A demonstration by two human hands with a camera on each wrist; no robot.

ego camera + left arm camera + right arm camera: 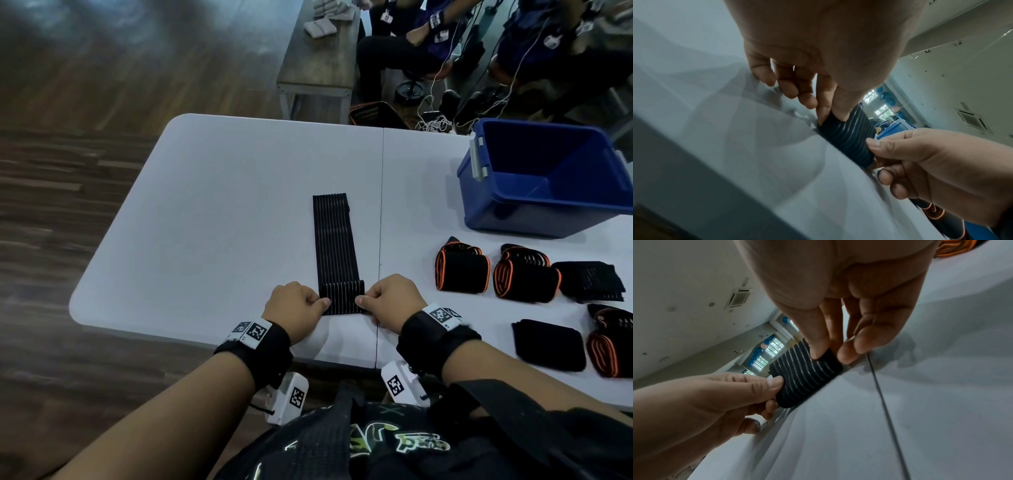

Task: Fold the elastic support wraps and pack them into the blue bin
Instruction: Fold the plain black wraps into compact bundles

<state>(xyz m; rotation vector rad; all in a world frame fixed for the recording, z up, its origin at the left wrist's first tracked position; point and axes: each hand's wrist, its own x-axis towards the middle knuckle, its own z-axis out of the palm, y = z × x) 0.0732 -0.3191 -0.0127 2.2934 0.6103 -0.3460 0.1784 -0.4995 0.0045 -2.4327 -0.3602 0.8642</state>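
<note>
White folding worktop (222,192) with a seam down the middle, sitting on dark wood flooring (68,171). Upper middle of the frame there's a wooden bench (317,72) with grey folded cloths (320,26), plus white cables (435,123) tangled on the floor nearby.

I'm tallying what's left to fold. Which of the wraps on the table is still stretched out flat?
The ribbed black wrap at the table's middle, its near end pinched by the left hand and the right hand. The other wraps at the right are already folded or rolled.
</note>
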